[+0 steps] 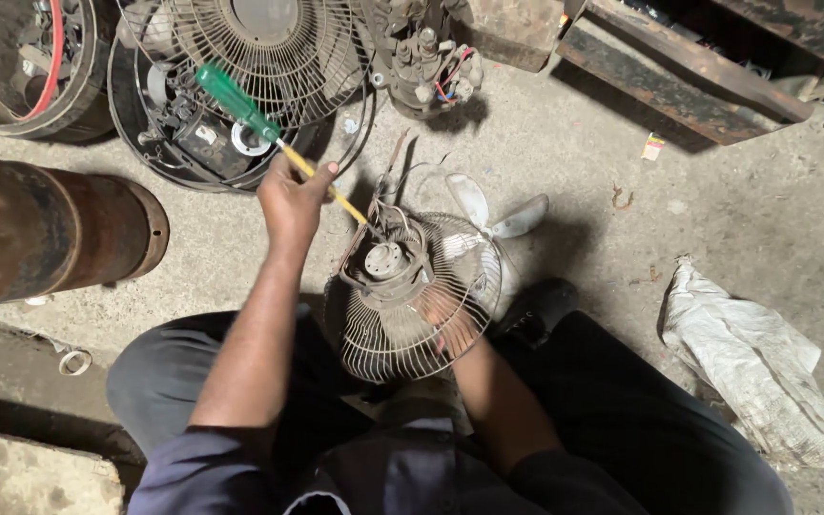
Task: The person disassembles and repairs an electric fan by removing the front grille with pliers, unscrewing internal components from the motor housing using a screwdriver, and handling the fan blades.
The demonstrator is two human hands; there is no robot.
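The person's left hand (293,198) is clenched around one screwdriver (264,133) — green handle, yellow shaft — whose tip meets the edge of a small motor (388,262) near a tangle of wires. That motor sits on one wire fan guard (417,300), which rests on the concrete floor (717,210) between the person's knees. The right hand (450,319) lies behind the guard's wires, fingers curled against the mesh and gripping it from the far side. Two pale fan blades (503,215) stick out past the guard's upper edge.

Beyond the left hand lie two more fan guards (269,48) stacked together, and one other motor (426,62) with red wires just beside them. One rusty cylinder (45,234) lies at the left — and one crumpled white sack (755,367) at the right.
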